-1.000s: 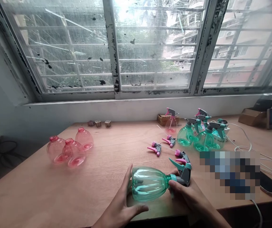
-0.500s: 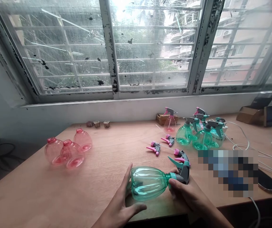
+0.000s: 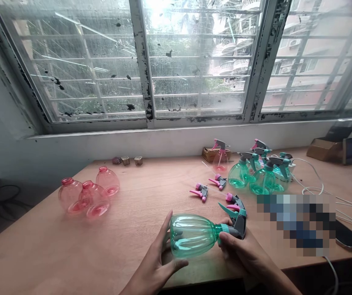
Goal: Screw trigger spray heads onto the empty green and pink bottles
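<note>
Wooden table (image 3: 133, 229) beneath a seemingly grimy window (image 3: 194, 61)

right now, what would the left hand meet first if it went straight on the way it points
The green bottle, most likely: its base sits right in front of the left hand, though any gap is hard to judge.

Green bottle (image 3: 193, 236), collar (image 3: 224, 228) seemingly teal

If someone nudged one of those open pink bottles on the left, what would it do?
The front pink bottle would probably slide or tip easily, since it looks empty. Its thin, see-through wall suggests light plastic that might flex, and its rounded sides could let it roll once down.
</note>
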`<state>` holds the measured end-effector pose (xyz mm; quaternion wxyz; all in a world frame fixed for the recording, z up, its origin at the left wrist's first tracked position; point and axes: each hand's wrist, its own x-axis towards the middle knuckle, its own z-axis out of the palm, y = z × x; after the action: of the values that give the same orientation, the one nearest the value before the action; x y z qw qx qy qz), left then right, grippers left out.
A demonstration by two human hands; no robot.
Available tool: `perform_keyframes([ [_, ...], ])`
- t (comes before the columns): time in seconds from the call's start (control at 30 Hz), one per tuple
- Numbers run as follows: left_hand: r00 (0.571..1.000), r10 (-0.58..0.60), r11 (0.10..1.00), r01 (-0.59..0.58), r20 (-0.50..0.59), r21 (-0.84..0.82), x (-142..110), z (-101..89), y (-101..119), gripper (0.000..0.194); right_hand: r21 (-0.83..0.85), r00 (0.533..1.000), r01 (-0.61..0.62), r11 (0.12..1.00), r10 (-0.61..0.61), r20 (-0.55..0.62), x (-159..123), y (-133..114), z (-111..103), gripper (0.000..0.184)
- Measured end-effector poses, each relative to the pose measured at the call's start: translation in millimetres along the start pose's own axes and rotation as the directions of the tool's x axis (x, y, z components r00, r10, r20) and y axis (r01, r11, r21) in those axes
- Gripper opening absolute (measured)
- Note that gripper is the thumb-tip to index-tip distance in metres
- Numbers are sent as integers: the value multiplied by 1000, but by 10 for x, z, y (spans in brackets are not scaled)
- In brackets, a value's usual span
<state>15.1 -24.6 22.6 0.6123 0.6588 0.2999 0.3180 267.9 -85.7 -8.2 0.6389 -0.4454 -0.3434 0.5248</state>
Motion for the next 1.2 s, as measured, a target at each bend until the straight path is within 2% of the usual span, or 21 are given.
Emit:
perform_keyframes([
  [0.1,1000,-29,999,29,-4,27,-5,-6,6,104,-22,1000,12,1000,-12,7,-5,-1,-8,51],
  [0.27,1000,0,1000,0,3,8,16,12,41,91,-66,999,38,997,-38,4,8,-2,-11,49],
  [0.53,1000,-7,998,5,29,69,-30,0,28,105,-110,997,56,992,-50,63,7,-15,-32,44],
  [0.7,999,-37,998,35,31,49,-11,0,54,95,-153,993,58,987,-42,109,23,-11,-79,43],
  [0.8,999,-11,999,9,45,50,7,17,63,100,-142,993,54,988,-38,113,32,5,-92,43],
  [0.93,999,33,994,-36,35,107,7,14,41,96,-155,993,48,987,-31,112,32,9,-94,44],
  [1.07,1000,-8,989,4,26,149,-6,-9,28,107,-190,993,52,980,-30,115,25,-8,-88,43],
  [1.2,1000,-21,992,19,20,124,-7,-7,34,99,-199,993,52,979,-29,114,20,-14,-78,43],
])
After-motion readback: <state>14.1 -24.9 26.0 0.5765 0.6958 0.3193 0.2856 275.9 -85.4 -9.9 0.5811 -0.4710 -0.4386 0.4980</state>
